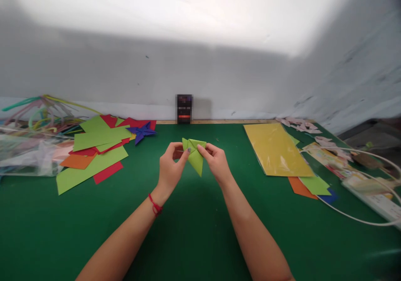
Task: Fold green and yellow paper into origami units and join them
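Observation:
A light green folded paper (pixel 196 159) is held above the green table, its lower end tapering to a point. My left hand (pixel 171 164) pinches its left side between thumb and fingers. On the upper right edge, the thumb and fingers of my right hand (pixel 216 159) are closed on the same paper. The fingers behind the paper are partly hidden. A blue folded paper star (pixel 141 132) lies to the left, on the edge of a pile of coloured sheets.
Green, red and orange paper sheets (pixel 90 164) spread at the left, beside plastic bags and pipe cleaners (pixel 46 109). A yellow paper pack (pixel 277 149) lies right, near a white cable (pixel 351 220) and paper scraps (pixel 300 124). A blurred dark phone-like object (pixel 184 109) leans on the wall.

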Tool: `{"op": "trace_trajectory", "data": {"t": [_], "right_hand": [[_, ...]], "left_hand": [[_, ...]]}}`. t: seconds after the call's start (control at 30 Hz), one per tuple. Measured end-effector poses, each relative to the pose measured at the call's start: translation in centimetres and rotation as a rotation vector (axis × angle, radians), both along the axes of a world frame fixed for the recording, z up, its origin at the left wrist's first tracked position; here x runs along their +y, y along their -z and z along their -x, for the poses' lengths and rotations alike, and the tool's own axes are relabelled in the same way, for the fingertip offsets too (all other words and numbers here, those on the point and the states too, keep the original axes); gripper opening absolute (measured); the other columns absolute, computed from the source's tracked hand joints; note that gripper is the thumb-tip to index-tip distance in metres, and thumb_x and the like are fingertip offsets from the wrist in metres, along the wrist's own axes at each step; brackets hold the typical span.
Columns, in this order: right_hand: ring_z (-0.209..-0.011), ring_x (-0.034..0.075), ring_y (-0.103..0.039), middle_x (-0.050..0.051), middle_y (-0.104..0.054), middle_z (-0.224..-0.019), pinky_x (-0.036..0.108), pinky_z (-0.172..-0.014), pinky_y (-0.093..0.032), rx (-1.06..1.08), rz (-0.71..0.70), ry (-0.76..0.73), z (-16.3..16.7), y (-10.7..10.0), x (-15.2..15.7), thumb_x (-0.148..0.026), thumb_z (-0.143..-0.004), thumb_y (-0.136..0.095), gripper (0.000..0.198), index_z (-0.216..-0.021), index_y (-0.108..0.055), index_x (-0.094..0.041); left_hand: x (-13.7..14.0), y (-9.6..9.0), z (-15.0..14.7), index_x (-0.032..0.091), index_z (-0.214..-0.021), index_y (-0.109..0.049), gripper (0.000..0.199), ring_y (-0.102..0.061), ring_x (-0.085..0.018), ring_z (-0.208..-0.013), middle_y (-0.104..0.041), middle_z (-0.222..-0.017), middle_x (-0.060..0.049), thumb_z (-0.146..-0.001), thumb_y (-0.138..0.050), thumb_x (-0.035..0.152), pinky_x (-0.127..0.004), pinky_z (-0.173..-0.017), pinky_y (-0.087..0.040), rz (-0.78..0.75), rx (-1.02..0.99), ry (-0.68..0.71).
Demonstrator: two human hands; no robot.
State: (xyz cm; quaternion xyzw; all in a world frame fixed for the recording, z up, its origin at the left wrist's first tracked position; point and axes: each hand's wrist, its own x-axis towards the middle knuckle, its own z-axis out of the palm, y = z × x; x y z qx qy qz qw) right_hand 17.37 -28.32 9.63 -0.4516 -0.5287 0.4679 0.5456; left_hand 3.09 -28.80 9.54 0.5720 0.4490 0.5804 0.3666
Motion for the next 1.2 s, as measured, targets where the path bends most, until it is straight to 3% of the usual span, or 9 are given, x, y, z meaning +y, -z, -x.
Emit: {"op": "trace_trajectory", "data": {"t": [0.1,0.23,0.3,0.47,0.6,0.77,0.9,1.03,1.2], "right_hand": [[-0.062,0.013,-0.056,0.001,-0.063,-0.07,0.024,-0.056,-0.042,0.011,0.022,-0.004,-0.2,-0.1,0.0,-0.043,-0.078,-0.059,0.027,-0.084,-0.066,-0.018],[-0.063,0.013,-0.056,0.002,-0.063,-0.073,0.024,-0.058,-0.043,0.019,0.035,-0.063,-0.5,-0.6,-0.1,-0.041,-0.079,-0.059,0.027,-0.088,-0.066,-0.018],[-0.059,0.012,-0.053,0.0,-0.061,-0.068,0.023,-0.055,-0.041,-0.019,0.018,-0.084,-0.6,-0.8,-0.2,-0.041,-0.079,-0.059,0.025,-0.083,-0.066,-0.018],[-0.065,0.013,-0.052,0.001,-0.061,-0.076,0.024,-0.057,-0.039,-0.128,-0.038,-0.144,-1.1,-1.1,-0.3,-0.043,-0.082,-0.054,0.027,-0.089,-0.066,-0.019],[-0.063,0.012,-0.048,0.0,-0.056,-0.07,0.024,-0.056,-0.036,-0.185,-0.054,-0.125,-1.0,-1.0,-0.3,-0.046,-0.087,-0.045,0.034,-0.08,-0.064,-0.018],[-0.058,0.01,-0.039,-0.004,-0.044,-0.061,0.022,-0.053,-0.031,-0.35,-0.128,-0.054,-0.6,-1.0,-0.5,-0.044,-0.08,-0.056,0.029,-0.066,-0.05,-0.019],[-0.058,0.01,-0.038,-0.005,-0.042,-0.061,0.023,-0.053,-0.031,-0.408,-0.125,-0.107,-0.7,-1.2,-0.6,-0.045,-0.083,-0.052,0.031,-0.066,-0.045,-0.02],[-0.056,0.01,-0.036,-0.005,-0.039,-0.061,0.022,-0.052,-0.03,-0.364,-0.131,-0.061,-0.6,-1.0,-0.5,-0.043,-0.084,-0.05,0.032,-0.065,-0.04,-0.02],[-0.059,0.011,-0.038,-0.004,-0.04,-0.064,0.023,-0.053,-0.032,-0.274,-0.137,-0.007,-0.4,-0.5,-0.3,-0.043,-0.086,-0.048,0.028,-0.071,-0.041,-0.021]], "left_hand": [[0.6,0.4,0.2,0.019,-0.09,-0.058,0.03,-0.062,-0.015,-0.07,-0.063,-0.079,-0.003,-0.088,-0.042,0.044,-0.028,-0.062,-0.052,0.046,-0.189,0.129],[1.4,0.9,0.4,0.02,-0.083,-0.056,0.018,-0.06,-0.012,-0.063,-0.059,-0.076,0.001,-0.078,-0.062,0.035,-0.023,-0.055,-0.051,0.05,-0.261,0.255],[1.7,1.0,0.4,0.02,-0.082,-0.053,0.021,-0.059,-0.01,-0.062,-0.057,-0.074,0.003,-0.072,-0.069,0.031,-0.021,-0.053,-0.05,0.064,-0.3,0.279],[2.0,1.0,0.6,0.02,-0.103,-0.054,0.036,-0.059,-0.011,-0.064,-0.057,-0.068,0.003,-0.072,-0.069,0.029,-0.022,-0.057,-0.051,0.16,-0.238,0.391],[1.8,0.9,0.7,0.017,-0.089,-0.058,0.025,-0.059,-0.011,-0.063,-0.059,-0.067,0.002,-0.07,-0.069,0.029,-0.024,-0.06,-0.05,0.163,-0.128,0.327],[1.0,0.4,0.9,0.017,-0.076,-0.054,0.016,-0.057,-0.01,-0.061,-0.058,-0.064,0.004,-0.073,-0.065,0.029,-0.021,-0.057,-0.046,0.132,0.046,0.249],[1.0,-0.3,1.4,0.017,-0.069,-0.056,0.017,-0.055,-0.01,-0.056,-0.057,-0.06,0.003,-0.075,-0.063,0.031,-0.02,-0.052,-0.043,0.122,0.178,0.262],[1.2,-0.5,1.4,0.017,-0.073,-0.062,0.027,-0.061,-0.014,-0.064,-0.063,-0.066,-0.001,-0.083,-0.052,0.04,-0.027,-0.064,-0.051,0.167,0.015,0.313],[1.1,-0.3,0.7,0.018,-0.087,-0.066,0.024,-0.064,-0.017,-0.08,-0.068,-0.084,-0.003,-0.074,-0.064,0.039,-0.032,-0.076,-0.053,0.273,-0.208,0.384]]}}
